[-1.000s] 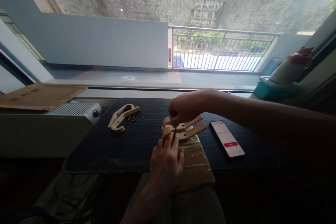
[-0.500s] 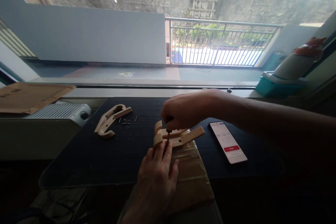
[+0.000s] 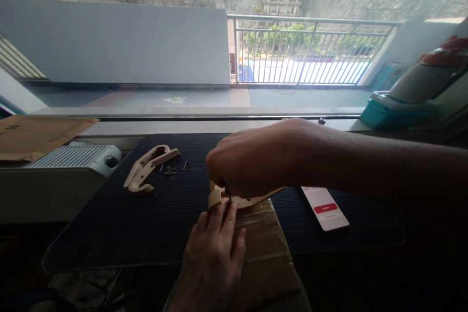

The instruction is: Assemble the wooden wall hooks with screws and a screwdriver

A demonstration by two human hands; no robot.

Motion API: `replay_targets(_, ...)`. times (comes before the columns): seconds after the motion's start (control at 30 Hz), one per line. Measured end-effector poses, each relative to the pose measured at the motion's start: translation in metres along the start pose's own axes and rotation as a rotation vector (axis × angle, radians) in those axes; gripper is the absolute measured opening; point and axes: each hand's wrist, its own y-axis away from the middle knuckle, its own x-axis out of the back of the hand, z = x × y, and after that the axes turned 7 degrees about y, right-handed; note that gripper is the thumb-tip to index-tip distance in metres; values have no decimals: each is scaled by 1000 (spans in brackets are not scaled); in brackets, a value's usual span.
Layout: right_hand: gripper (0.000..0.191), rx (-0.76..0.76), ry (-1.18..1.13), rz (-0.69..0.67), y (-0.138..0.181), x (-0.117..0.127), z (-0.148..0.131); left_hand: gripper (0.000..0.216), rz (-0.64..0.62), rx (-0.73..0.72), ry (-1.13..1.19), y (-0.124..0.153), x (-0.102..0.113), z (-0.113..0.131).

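Observation:
My right hand (image 3: 252, 158) is closed in a fist round a screwdriver (image 3: 230, 198); its handle is mostly hidden, and the thin shaft points down at a pale wooden hook-shaped piece (image 3: 215, 200). My left hand (image 3: 214, 253) lies with its fingers stretched out, the fingertips touching the near side of that piece beside the shaft. The piece rests on a cardboard box wrapped in clear tape (image 3: 268, 253). A second wooden piece lies just behind, mostly covered by my right hand. Whether a screw sits under the tip is hidden.
Two joined-looking wooden hook pieces (image 3: 146, 173) lie on the dark table (image 3: 109, 229) at the left, with several loose screws (image 3: 170, 170) beside them. A phone (image 3: 325, 209) lies at the right, partly under my forearm. Beyond stand a white heater (image 3: 78, 156) and a teal box (image 3: 391, 112).
My right hand has come lower and nearer, now hiding more of the wooden pieces and the phone's top. My left hand stays against the near piece. The view has shifted slightly.

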Motion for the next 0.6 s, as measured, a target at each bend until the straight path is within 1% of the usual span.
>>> replay_targets(0.03,25,19,-7,20,0,-1,2,43,2,-2,-1,0,0,0)
replay_targets(0.1,22,118,56,65,-1,-4,6,43,1,-2,-2,0,-1,-1)
replay_targets(0.17,19,225,153,72,-4,-7,11,43,-2,-1,-4,0,0,-1)
replay_targets(0.23,18,266,154,70,-8,-12,16,43,-3,-4,-9,0,0,0)
replay_targets(0.37,19,229,39,98,-13,-15,23,42,-9,2,-17,-1,2,1)
replay_targets(0.43,21,205,73,67,-11,-11,20,42,-13,4,-16,-2,2,1)
replay_targets(0.53,14,215,146,-8,-6,-2,12,43,-13,3,-19,-2,3,2)
replay_targets(0.6,15,209,144,-40,-4,1,8,43,-10,-1,-24,-2,2,1)
